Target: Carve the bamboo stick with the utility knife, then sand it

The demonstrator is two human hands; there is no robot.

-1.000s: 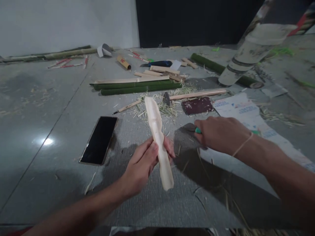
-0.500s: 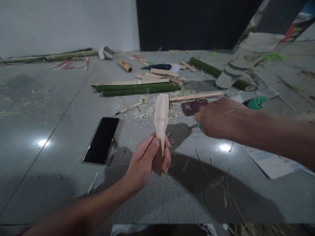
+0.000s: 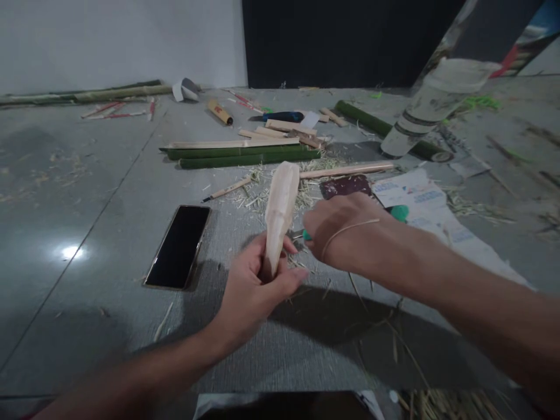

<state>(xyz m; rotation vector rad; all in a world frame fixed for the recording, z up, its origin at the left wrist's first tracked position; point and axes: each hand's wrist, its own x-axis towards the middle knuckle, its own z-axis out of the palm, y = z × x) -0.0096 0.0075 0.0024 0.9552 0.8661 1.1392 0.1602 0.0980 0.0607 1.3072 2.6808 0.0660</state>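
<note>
My left hand [image 3: 251, 286] is closed around the narrow lower end of a pale carved bamboo piece [image 3: 280, 204], held upright with its wider end at the top. Its thumb lies toward the right, apart from the piece. My right hand [image 3: 347, 227], with a thin band round the wrist, is wrapped around a green-handled knife [image 3: 399, 213]. Only the handle's ends and a short bit of blade show, the blade pointing left near the bamboo; whether they touch I cannot tell. Pale shavings [image 3: 254, 201] are scattered behind the bamboo piece.
A phone [image 3: 178, 246] lies at left. Behind are green bamboo strips [image 3: 245, 156], a small pencil-like tool [image 3: 227, 190], a blue-black knife [image 3: 284, 116] and a pale rod [image 3: 345, 170]. A dark red sheet [image 3: 343, 185], printed paper [image 3: 424, 195] and a tall clear cup [image 3: 426, 111] stand rightward.
My right hand has moved left with the knife, close to the bamboo piece. The bamboo piece now leans a little differently, and my left thumb has shifted off it to the right.
</note>
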